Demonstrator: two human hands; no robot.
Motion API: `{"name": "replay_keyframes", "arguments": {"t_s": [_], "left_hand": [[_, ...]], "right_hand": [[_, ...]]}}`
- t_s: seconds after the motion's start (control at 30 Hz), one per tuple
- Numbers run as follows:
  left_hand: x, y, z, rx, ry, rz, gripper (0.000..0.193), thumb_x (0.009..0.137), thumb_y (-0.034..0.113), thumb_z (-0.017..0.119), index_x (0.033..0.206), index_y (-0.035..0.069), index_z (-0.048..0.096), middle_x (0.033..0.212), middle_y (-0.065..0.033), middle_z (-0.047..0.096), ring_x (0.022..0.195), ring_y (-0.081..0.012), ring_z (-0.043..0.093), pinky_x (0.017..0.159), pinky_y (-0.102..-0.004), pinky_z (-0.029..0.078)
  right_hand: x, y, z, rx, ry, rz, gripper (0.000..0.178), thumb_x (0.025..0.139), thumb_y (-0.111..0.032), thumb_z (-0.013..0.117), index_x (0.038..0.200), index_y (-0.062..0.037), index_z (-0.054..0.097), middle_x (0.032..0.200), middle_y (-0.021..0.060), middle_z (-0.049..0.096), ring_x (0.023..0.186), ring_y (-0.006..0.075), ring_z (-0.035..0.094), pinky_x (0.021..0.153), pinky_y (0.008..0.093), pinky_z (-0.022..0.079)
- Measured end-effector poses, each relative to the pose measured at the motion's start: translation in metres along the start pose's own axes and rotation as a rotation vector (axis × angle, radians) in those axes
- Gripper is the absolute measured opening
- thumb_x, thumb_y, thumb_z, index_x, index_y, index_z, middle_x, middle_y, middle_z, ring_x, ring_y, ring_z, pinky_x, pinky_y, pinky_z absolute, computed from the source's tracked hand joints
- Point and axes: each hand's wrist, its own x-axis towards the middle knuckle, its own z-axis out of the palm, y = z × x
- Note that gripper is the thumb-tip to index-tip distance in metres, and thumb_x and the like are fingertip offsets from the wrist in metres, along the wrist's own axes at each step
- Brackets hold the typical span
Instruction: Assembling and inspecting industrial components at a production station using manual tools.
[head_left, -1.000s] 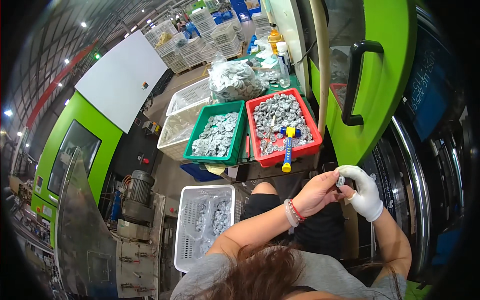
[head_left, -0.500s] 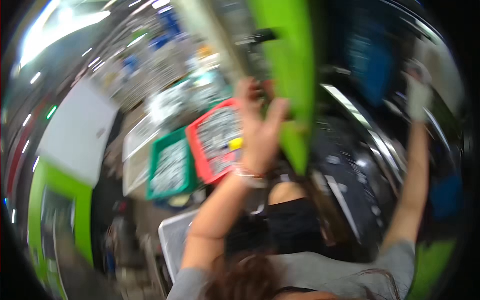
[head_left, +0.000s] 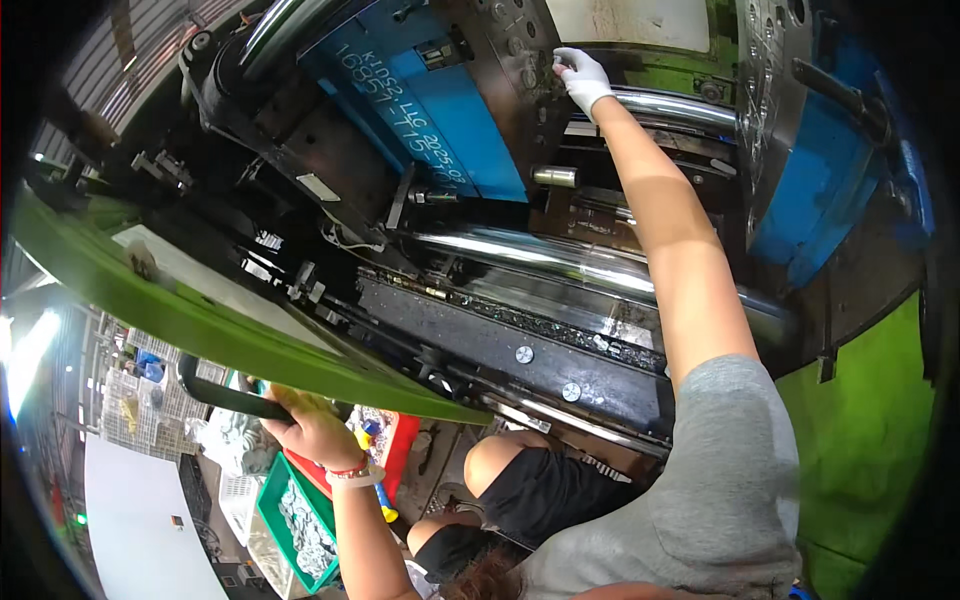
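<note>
My right hand (head_left: 586, 82), in a white glove with bare fingertips, reaches into the machine at the steel face of a blue mould half (head_left: 420, 100). Its fingers are pinched together close to that face; whatever may be between them is too small to make out. Lower left, my bare left hand (head_left: 318, 432) is closed round the lower end of a black door handle (head_left: 228, 398). That handle belongs to a green sliding door (head_left: 250, 345) with a clear panel. Across the gap stands the other blue mould half (head_left: 815, 200).
Polished steel bars (head_left: 540, 262) run between the mould halves. Below them lies a dark machine bed (head_left: 500, 335) with scattered bits. Beyond the door, a green crate (head_left: 268, 510) of small grey parts and a red crate (head_left: 402, 450) stand beside a clear plastic bag (head_left: 238, 440).
My view has swung right toward the machine's inside. The right hand now shows clearly at the mould face. The left hand remains at the green door, now seen lower left.
</note>
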Motion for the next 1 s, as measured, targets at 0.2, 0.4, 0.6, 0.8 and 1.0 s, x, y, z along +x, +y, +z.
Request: {"name": "replay_keyframes", "arguments": {"t_s": [0.2,0.4,0.6,0.8,1.0], "left_hand": [[0.001,-0.004,-0.004,-0.022,0.099,-0.119,0.02,0.095,0.025,0.048,0.101,0.006,0.049,0.069,0.0014,0.05,0.05,-0.0045,0.041,0.042,-0.0199,0.031],[0.0,-0.006,-0.005,0.039,0.144,-0.127,0.025,0.094,0.026,0.049,0.106,0.004,0.049,0.075,-0.0012,0.054,0.056,-0.0069,0.047,0.045,-0.0213,0.036],[0.001,-0.008,-0.007,0.008,0.141,-0.119,0.029,0.094,0.028,0.049,0.109,0.003,0.048,0.079,-0.0037,0.056,0.058,-0.0081,0.05,0.047,-0.0222,0.039],[0.0,-0.005,-0.002,-0.005,0.139,-0.139,0.029,0.094,0.029,0.049,0.109,0.004,0.047,0.076,-0.0023,0.055,0.056,-0.0067,0.048,0.045,-0.021,0.036],[-0.006,0.011,0.004,-0.006,0.089,-0.118,0.023,0.094,0.029,0.049,0.101,0.006,0.046,0.064,0.0037,0.044,0.046,-0.0031,0.036,0.04,-0.0198,0.027]], "right_hand": [[-0.01,-0.009,0.002,0.002,0.012,-0.024,0.034,0.083,-0.016,0.061,0.115,-0.0076,0.057,0.103,0.0107,0.064,0.095,0.019,0.059,0.085,0.0283,0.044],[-0.009,-0.013,-0.003,0.048,0.028,-0.051,0.033,0.083,-0.018,0.061,0.114,-0.0091,0.057,0.104,0.0112,0.063,0.097,0.0225,0.06,0.085,0.03,0.044],[-0.012,-0.025,0.0,0.04,-0.026,-0.062,0.035,0.082,-0.019,0.06,0.116,-0.0094,0.055,0.107,0.0134,0.062,0.101,0.027,0.058,0.086,0.0328,0.044],[-0.003,-0.023,0.006,-0.085,0.038,-0.114,0.032,0.082,-0.019,0.061,0.113,-0.0112,0.058,0.104,0.0135,0.062,0.098,0.0283,0.059,0.084,0.0343,0.045],[-0.006,-0.033,0.01,-0.297,0.045,-0.08,0.031,0.081,-0.02,0.06,0.111,-0.0104,0.059,0.108,0.0137,0.061,0.102,0.0308,0.056,0.087,0.036,0.044]]}}
